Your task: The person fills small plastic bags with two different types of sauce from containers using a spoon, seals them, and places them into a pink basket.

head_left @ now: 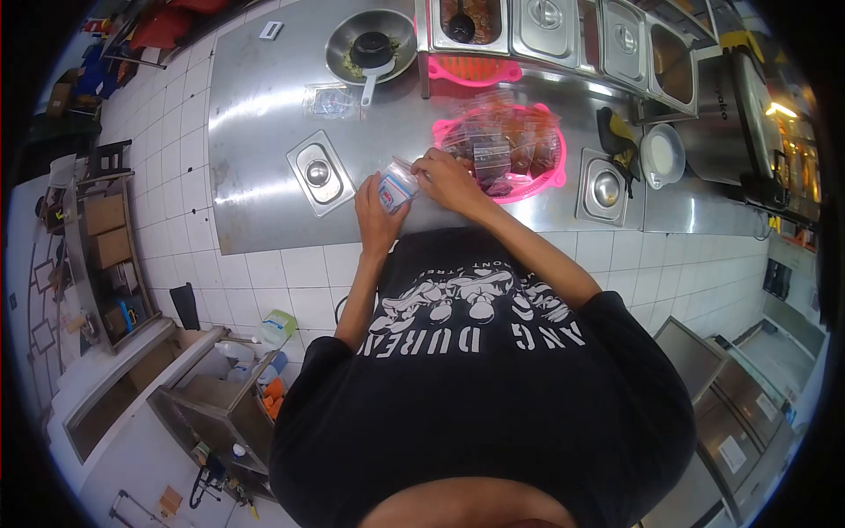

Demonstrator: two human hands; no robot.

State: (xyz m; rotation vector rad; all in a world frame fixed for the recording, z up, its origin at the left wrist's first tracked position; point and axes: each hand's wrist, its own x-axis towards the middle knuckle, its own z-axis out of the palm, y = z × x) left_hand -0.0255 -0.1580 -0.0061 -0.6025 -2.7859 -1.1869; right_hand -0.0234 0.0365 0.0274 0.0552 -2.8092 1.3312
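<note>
My left hand (379, 213) grips the left side of a clear plastic packet (398, 187) with a blue and red print, above the steel counter's front edge. My right hand (447, 180) is closed at the packet's upper right corner, its fingertips pinching the plastic. Right beside my right hand stands a pink basket (561, 163) filled with plastic bags (519, 145) of reddish and dark food. To the left of my left hand lies a steel lid (319, 173) with a round knob.
A pan (341, 35) holding a black object sits at the back, with a flat plastic packet (333, 102) below it. Steel food containers (546, 31) line the back right. Another lid (604, 189) and a white bowl (663, 155) lie at the right.
</note>
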